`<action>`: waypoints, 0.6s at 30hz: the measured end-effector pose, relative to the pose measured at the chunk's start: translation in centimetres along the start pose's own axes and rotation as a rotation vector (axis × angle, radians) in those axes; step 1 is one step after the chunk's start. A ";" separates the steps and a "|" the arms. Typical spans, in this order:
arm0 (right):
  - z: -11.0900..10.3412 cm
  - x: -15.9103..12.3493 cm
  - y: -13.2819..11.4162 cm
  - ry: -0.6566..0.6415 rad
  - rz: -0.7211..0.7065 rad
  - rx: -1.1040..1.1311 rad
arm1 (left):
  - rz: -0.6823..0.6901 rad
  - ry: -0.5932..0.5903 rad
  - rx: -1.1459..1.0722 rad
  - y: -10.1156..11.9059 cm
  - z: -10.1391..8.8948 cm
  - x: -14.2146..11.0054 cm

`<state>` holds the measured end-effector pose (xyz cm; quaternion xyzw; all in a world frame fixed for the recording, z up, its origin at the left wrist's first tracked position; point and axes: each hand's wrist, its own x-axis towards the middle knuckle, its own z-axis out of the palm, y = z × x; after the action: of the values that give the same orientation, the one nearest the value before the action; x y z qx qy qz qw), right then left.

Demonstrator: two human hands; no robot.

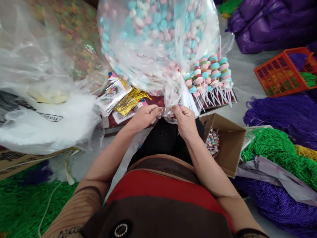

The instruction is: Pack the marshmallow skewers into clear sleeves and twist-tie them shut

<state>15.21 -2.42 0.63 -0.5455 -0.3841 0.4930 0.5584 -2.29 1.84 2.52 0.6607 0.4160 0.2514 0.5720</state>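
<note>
My left hand (148, 116) and my right hand (185, 120) are close together at the table's front edge, above my lap. Thumb and fingers of each are pinched on a small clear plastic bag (169, 116) stretched between them. What lies inside the bag is too small and blurred to make out. Just behind it are a gathered piece of clear plastic (172, 91) and a bundle of white sticks (187, 99). Candy skewers (206, 74) in pink, blue and white are stacked right of these. Gold twist ties (131, 100) and printed packets (112, 96) lie left of my hands.
A big clear bag of pastel candies (158, 36) fills the table's back, with another candy bag (71, 36) left of it. A cardboard box (229, 145) holding wrapped candy stands at my right. An orange crate (277, 74) and green cord bundles (274, 148) lie beyond.
</note>
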 end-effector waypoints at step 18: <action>-1.3 2.3 -3.2 0.042 -0.170 -0.430 | -0.120 0.274 -0.398 -2.0 2.1 1.9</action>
<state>17.38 -0.19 3.35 -0.6278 -0.5133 0.3393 0.4767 -0.14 2.29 -0.14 0.4688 0.4708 0.3811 0.6429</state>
